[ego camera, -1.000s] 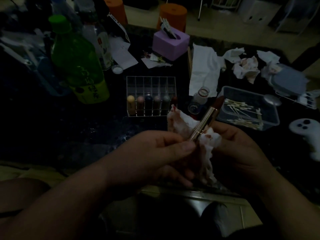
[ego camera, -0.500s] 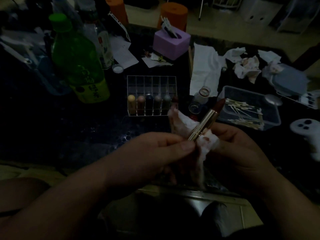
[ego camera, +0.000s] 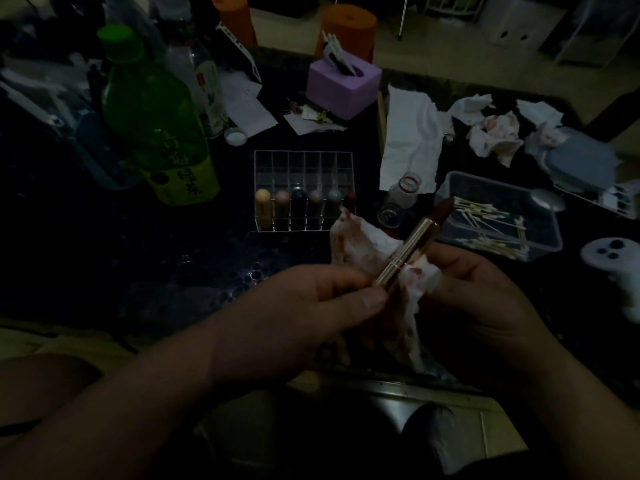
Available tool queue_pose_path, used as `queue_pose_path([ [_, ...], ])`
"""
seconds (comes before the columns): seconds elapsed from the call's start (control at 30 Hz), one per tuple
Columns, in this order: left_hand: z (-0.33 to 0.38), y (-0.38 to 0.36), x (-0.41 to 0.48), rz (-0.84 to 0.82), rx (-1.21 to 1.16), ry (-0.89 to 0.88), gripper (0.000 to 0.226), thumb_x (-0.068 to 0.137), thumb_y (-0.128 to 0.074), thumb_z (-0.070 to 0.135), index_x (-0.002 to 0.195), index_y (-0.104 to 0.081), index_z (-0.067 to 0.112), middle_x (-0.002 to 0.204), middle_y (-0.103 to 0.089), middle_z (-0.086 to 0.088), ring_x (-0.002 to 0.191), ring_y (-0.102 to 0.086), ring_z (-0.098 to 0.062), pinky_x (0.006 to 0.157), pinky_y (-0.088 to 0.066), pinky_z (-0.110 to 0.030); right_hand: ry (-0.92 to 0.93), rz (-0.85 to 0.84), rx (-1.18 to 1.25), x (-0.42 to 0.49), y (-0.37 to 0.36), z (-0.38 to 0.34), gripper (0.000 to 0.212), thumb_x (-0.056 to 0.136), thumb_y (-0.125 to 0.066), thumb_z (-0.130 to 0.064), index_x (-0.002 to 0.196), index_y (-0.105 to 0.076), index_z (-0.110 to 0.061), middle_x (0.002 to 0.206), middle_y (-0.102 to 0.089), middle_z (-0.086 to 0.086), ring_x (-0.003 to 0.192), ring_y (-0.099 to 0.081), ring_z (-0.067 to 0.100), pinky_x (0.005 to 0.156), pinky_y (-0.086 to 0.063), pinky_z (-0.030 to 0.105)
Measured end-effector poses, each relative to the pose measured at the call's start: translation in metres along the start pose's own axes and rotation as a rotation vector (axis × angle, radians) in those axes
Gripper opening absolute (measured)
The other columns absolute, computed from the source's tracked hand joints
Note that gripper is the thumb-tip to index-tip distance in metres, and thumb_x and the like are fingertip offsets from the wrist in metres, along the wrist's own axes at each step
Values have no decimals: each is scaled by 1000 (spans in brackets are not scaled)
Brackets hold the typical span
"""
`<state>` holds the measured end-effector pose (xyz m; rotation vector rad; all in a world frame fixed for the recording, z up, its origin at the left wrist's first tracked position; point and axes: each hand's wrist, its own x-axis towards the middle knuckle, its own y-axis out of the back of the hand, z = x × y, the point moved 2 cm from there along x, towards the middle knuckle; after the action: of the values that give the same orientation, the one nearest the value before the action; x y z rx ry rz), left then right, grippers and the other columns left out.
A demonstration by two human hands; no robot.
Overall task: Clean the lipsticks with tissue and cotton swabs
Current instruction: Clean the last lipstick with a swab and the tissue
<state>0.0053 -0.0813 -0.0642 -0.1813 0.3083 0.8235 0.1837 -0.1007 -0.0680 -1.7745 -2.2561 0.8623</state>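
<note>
**Gold lipstick (ego camera: 415, 247) held with tissue (ego camera: 363, 247)**

The lipstick is pinched at its base by the left hand (ego camera: 304, 313). The stained tissue is held against the tube by the right hand (ego camera: 485, 306). The tube slants up-right, with the bullet end farthest away.

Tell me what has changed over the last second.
Almost nothing. The left hand still pinches the base of the gold lipstick, and the right hand still holds the stained tissue against its barrel. Nothing was taken up or let go. Only the tissue's hanging tail shifted slightly. The lipstick organiser, cotton swab box and green bottle stayed put.
</note>
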Motion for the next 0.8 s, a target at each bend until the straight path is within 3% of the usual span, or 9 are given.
queue_pose_path([
  [0.1,5,1,-3,67,99,-56,14,89,-67,22,99,-77,19,93,-77,-1,84,-73,-14,76,-59,-26,9,-25,-8,-1,0,1,56,74,-82,-22,114,-62,10,97,-59,34,78,-59,43,68,-51,43],
  [0.17,7,-2,-4,253,148,-111,15,75,-80,24,88,-75,20,84,-77,3,77,-74,-13,73,-62,-32,19,-2,-10,0,1,3,56,73,-82,-21,116,-62,9,107,-62,34,88,-63,41,75,-54,46],
  [0.27,2,-5,-3,411,224,-141,26,66,-88,28,82,-68,23,77,-74,1,70,-69,-26,63,-58,-44,24,19,-16,1,1,4,66,76,-80,-19,121,-49,18,118,-45,52,99,-51,57,85,-43,58],
  [0.33,0,-3,0,277,215,-103,22,73,-84,35,86,-69,24,81,-74,1,71,-70,-23,63,-59,-42,20,4,-14,2,2,3,64,76,-80,-18,117,-49,20,106,-49,52,90,-53,53,79,-46,53],
  [0.4,-1,-1,0,39,63,-3,27,84,-69,44,95,-73,20,88,-75,2,75,-69,-12,64,-57,-29,8,-26,5,0,3,3,50,75,-80,-17,112,-61,12,94,-64,34,79,-66,39,69,-55,41],
  [0.47,1,1,-1,-71,-14,49,36,90,-59,46,98,-74,15,91,-75,-3,76,-67,-16,63,-53,-27,-10,-63,35,-2,0,2,44,76,-79,-17,109,-64,8,86,-64,27,68,-67,33,61,-55,37],
  [0.6,3,2,-2,198,235,-121,15,79,-75,34,86,-77,20,80,-76,2,72,-72,-15,69,-61,-35,-5,-23,-16,0,2,2,58,76,-82,-21,117,-58,12,100,-55,38,81,-59,40,68,-53,43],
  [0.67,2,-1,-3,348,221,-159,18,71,-84,29,79,-72,21,72,-73,3,63,-69,-9,61,-59,-30,19,-16,-7,1,2,5,58,77,-80,-20,117,-56,14,100,-59,39,81,-61,41,67,-56,41],
  [0.8,1,-1,-1,305,244,-125,24,70,-80,40,82,-68,23,76,-73,5,65,-67,-6,60,-55,-24,47,-21,-35,2,1,6,44,84,-73,-16,114,-58,13,90,-55,43,76,-47,54,61,-50,40],
])
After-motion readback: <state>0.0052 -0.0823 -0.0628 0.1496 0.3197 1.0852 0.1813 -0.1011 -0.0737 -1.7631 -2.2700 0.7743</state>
